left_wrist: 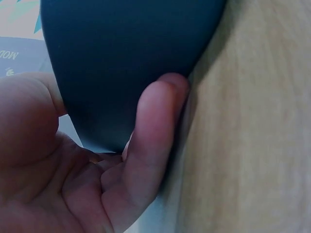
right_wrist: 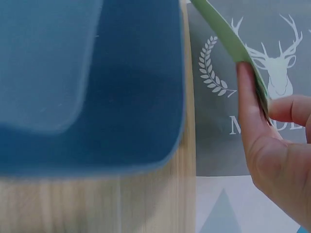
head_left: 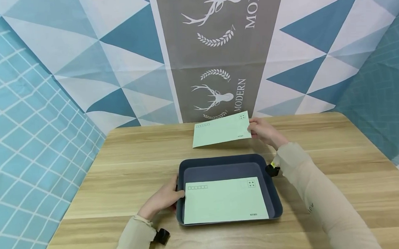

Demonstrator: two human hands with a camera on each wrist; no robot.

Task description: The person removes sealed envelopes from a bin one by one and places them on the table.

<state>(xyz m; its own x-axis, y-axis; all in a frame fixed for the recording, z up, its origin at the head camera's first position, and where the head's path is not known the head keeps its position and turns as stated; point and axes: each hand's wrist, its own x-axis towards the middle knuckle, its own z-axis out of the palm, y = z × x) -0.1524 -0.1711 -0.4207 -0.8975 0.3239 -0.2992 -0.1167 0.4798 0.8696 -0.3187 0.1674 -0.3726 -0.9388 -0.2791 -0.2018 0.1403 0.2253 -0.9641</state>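
Observation:
A dark blue tray lies on the table, with a pale green envelope flat in its front part. My left hand grips the tray's left side, thumb over the rim; in the left wrist view its fingers curl against the tray's outer wall. Beyond the tray's far edge, my right hand pinches a second pale green envelope by its right end. That envelope is tilted, its printed face toward the head camera. Seen edge-on in the right wrist view, this envelope sits between thumb and fingers.
The wooden table extends on both sides of the tray. Behind its far edge hangs a patterned cloth with triangles and deer heads. Blue tiled-pattern cloth borders the left side. A small black device is at the left wrist.

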